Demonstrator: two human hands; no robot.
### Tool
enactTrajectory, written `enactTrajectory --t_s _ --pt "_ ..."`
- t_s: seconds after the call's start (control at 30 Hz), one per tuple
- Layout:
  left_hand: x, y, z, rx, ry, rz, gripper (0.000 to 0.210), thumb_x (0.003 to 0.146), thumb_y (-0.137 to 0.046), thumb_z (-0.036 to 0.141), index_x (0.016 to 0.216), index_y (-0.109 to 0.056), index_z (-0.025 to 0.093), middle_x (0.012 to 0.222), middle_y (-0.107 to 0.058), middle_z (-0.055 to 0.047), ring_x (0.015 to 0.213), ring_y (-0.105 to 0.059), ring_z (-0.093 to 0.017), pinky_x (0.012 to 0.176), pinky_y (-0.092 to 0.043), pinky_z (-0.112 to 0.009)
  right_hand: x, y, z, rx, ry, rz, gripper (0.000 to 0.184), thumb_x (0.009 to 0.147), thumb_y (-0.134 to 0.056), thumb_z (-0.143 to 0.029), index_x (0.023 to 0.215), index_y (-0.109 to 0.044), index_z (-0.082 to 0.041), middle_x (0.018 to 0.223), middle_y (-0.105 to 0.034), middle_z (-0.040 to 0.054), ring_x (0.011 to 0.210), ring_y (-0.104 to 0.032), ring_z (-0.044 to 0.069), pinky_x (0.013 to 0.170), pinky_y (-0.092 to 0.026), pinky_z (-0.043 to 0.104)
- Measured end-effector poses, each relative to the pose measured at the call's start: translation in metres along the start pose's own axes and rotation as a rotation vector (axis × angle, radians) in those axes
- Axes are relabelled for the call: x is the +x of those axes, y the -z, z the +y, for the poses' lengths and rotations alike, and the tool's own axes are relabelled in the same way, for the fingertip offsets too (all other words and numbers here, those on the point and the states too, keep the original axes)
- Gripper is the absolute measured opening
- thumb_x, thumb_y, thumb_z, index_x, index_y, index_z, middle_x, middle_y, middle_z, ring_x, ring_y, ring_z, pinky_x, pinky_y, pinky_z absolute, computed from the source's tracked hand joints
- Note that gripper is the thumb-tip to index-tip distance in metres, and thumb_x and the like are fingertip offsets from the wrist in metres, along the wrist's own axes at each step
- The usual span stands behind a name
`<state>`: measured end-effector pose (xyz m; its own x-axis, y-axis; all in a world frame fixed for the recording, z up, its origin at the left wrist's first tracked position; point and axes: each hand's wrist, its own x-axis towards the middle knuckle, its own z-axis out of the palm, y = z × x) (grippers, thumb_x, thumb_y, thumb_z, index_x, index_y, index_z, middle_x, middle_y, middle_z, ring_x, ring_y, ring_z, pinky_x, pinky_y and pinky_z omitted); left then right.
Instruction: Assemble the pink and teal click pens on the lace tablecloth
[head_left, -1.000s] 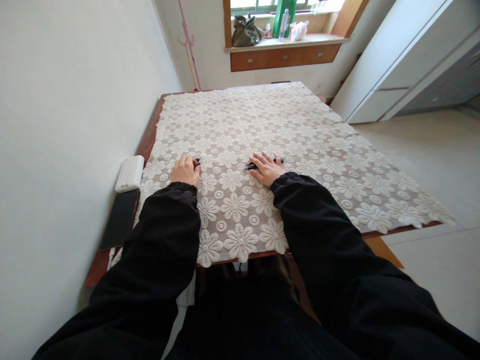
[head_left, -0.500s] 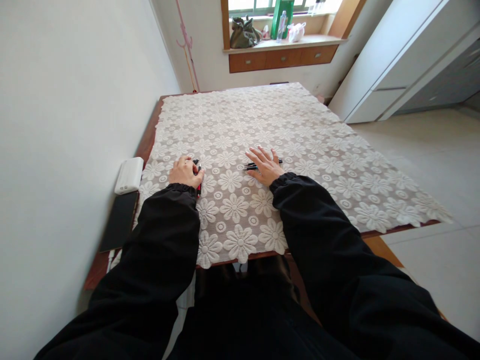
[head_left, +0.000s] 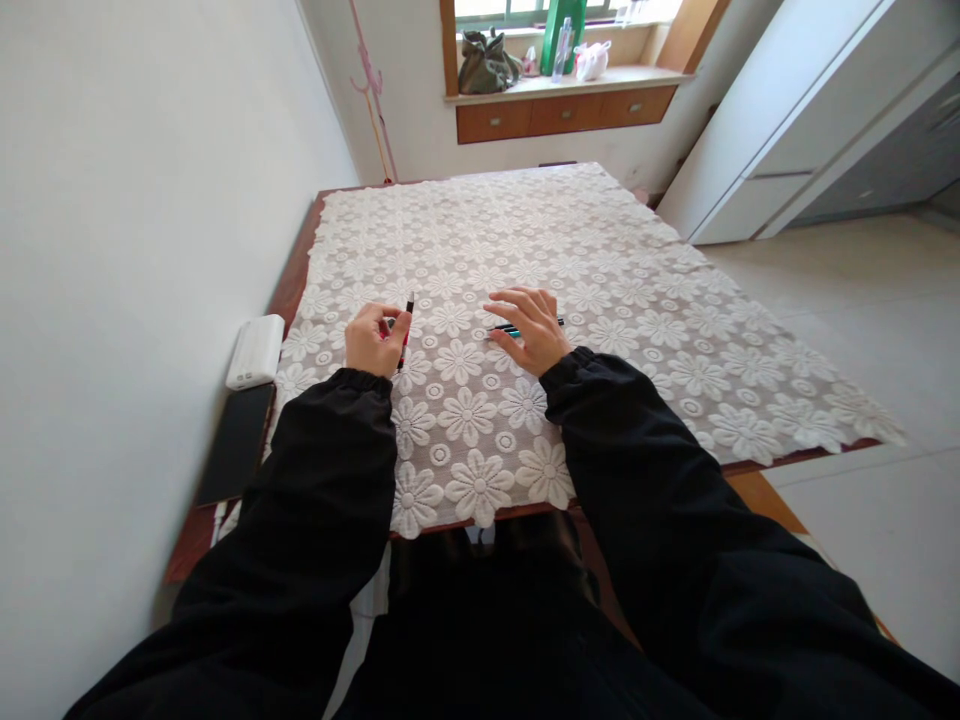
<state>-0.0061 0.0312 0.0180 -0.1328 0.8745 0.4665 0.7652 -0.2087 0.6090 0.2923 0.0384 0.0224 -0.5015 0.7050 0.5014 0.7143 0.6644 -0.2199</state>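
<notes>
My left hand (head_left: 369, 338) is closed, with thumb and fingers pinching a black pen (head_left: 410, 302) whose silver end points up and away. Beneath that thumb shows a red and black pen (head_left: 405, 350); whether it is gripped or lies on the cloth, I cannot tell. My right hand (head_left: 536, 335) hovers over or lightly touches a few pens (head_left: 501, 331), dark with some teal, lying crosswise on the lace tablecloth (head_left: 480, 415). Its fingers are spread and slightly bent, and its palm hides the middle of those pens.
Along the table's left edge lie a white power bank (head_left: 255, 352) and a black phone (head_left: 236, 445), with a white cable (head_left: 219, 520) below. A white wall (head_left: 150, 250) borders that side. Beyond the table, a windowsill (head_left: 517, 93) holds a bag, a bottle and other items.
My left hand has lifted and turned, bringing the black pen up between thumb and fingers. My right hand's fingers have bent and risen a little above the pens.
</notes>
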Motion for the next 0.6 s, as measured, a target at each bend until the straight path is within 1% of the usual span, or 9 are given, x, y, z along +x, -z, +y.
enactTrajectory --t_s 0.03,0.07,0.13,0.2,0.23,0.3,0.4,0.5,0.6 --pt "-0.002 -0.003 0.001 -0.094 0.032 -0.031 0.029 0.096 -0.062 0.048 0.094 -0.07 0.02 0.084 -0.072 -0.004 0.066 -0.06 -0.017 0.066 -0.052 -0.033 0.0 0.0 -0.001 0.024 0.005 0.004 0.049 0.11 -0.037 -0.052 0.14 -0.066 -0.026 0.148 -0.064 0.009 0.142 -0.05 0.029 0.123 -0.026 0.05" --pt "-0.004 -0.007 0.002 -0.199 0.048 -0.072 0.03 0.097 -0.062 0.05 0.096 -0.068 0.021 0.08 -0.072 -0.003 0.059 -0.057 -0.015 0.058 -0.048 -0.03 0.0 -0.001 -0.002 0.046 0.007 0.003 0.048 0.11 -0.038 -0.052 0.136 -0.068 -0.026 0.143 -0.067 0.009 0.137 -0.053 0.029 0.121 -0.029 0.049" --pt "-0.009 -0.013 0.004 -0.393 0.028 -0.127 0.03 0.096 -0.064 0.05 0.099 -0.063 0.021 0.082 -0.075 -0.003 0.055 -0.056 -0.012 0.051 -0.044 -0.026 -0.001 -0.002 -0.004 0.08 0.01 -0.012 0.047 0.11 -0.039 -0.053 0.13 -0.072 -0.026 0.135 -0.071 0.0086 0.128 -0.058 0.028 0.117 -0.032 0.048" --pt "-0.012 -0.018 0.008 -0.563 0.039 -0.154 0.032 0.095 -0.066 0.051 0.106 -0.058 0.022 0.085 -0.076 -0.002 0.051 -0.055 -0.01 0.049 -0.046 -0.024 0.0 -0.002 -0.005 0.108 0.02 -0.039 0.045 0.109 -0.042 -0.053 0.126 -0.073 -0.026 0.129 -0.073 0.0084 0.122 -0.06 0.027 0.114 -0.033 0.047" --pt "-0.013 -0.02 0.01 -0.619 0.039 -0.159 0.035 0.094 -0.068 0.051 0.111 -0.056 0.023 0.085 -0.076 -0.001 0.051 -0.057 -0.01 0.051 -0.05 -0.024 0.0 -0.003 -0.006 0.12 0.031 -0.05 0.044 0.109 -0.043 -0.053 0.125 -0.073 -0.025 0.127 -0.074 0.0086 0.12 -0.061 0.027 0.112 -0.034 0.047" --pt "-0.015 -0.02 0.016 -0.663 0.024 -0.165 0.041 0.092 -0.072 0.049 0.117 -0.055 0.023 0.083 -0.075 0.0 0.057 -0.064 -0.012 0.058 -0.057 -0.026 0.0 -0.003 -0.006 0.137 0.052 -0.065 0.044 0.108 -0.045 -0.053 0.125 -0.073 -0.024 0.124 -0.074 0.0093 0.118 -0.062 0.027 0.11 -0.036 0.046" --pt "-0.018 -0.02 0.023 -0.745 0.043 -0.191 0.043 0.091 -0.074 0.051 0.115 -0.052 0.023 0.095 -0.077 -0.003 0.074 -0.074 -0.015 0.073 -0.065 -0.032 0.0 -0.003 -0.006 0.153 0.082 -0.103 0.045 0.107 -0.048 -0.056 0.127 -0.072 -0.024 0.123 -0.075 0.0093 0.117 -0.062 0.028 0.109 -0.038 0.046" --pt "-0.022 -0.023 0.027 -0.841 0.101 -0.292 0.046 0.089 -0.076 0.055 0.108 -0.046 0.025 0.106 -0.079 -0.006 0.092 -0.079 -0.02 0.082 -0.067 -0.037 0.0 -0.006 -0.006 0.172 0.112 -0.131 0.044 0.105 -0.053 -0.056 0.129 -0.071 -0.024 0.121 -0.076 0.0089 0.115 -0.063 0.027 0.107 -0.04 0.044" --pt "-0.026 -0.027 0.028 -0.896 0.136 -0.405 0.052 0.085 -0.079 0.058 0.104 -0.044 0.024 0.106 -0.08 -0.008 0.099 -0.079 -0.022 0.084 -0.068 -0.04 0.001 -0.012 -0.004 0.205 0.133 -0.14 0.037 0.106 -0.053 -0.047 0.126 -0.071 -0.022 0.111 -0.078 0.0088 0.108 -0.066 0.026 0.101 -0.044 0.041"
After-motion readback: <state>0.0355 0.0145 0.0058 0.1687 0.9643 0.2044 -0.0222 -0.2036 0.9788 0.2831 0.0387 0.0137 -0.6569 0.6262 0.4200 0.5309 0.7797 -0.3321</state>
